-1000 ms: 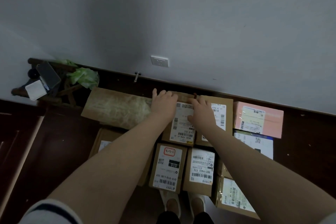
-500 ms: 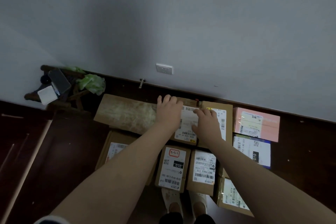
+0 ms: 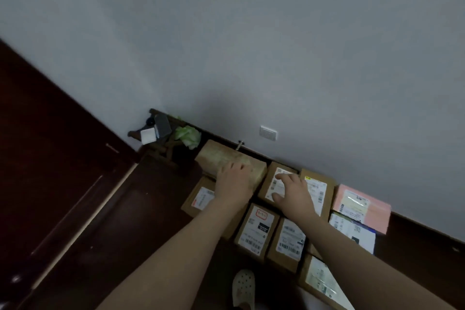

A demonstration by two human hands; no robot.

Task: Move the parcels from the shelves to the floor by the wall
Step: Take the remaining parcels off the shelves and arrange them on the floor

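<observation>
Parcels sit clustered on the dark wooden floor [image 3: 120, 221], lower centre to lower right of frame, back row close against the grey wall [image 3: 276, 58].

- Long tan cardboard box [image 3: 221, 156], taped over and glossy, at the cluster's upper left end. Left hand [image 3: 232, 184] rests flat on its top, fingers straight and loosely together.
- Small brown carton with a white barcode label [image 3: 270, 184], just right of the long box. Right hand [image 3: 293, 192] lies on the label, fingers spread, thumb out to the side, nothing gripped.
- Brown carton with a yellow-cornered label [image 3: 320, 190], next right, partly under the right wrist.
- Pink flat parcel [image 3: 370, 209], far right by the wall; white and blue mailer [image 3: 352, 230] just below it.
- Front row: brown box with a red-ringed sticker and black "010" tag [image 3: 258, 231], touching a brown box with a white barcode label [image 3: 289, 241].
- One brown carton [image 3: 200, 200] partly under the left forearm, another labelled carton [image 3: 320, 280] at the lower right edge.

Label text is too blurred to read.

Also visible: white clog shoe [image 3: 242, 287] at bottom centre, white wall socket [image 3: 268, 132], and a crumpled green bag [image 3: 187, 136] above the long box.
</observation>
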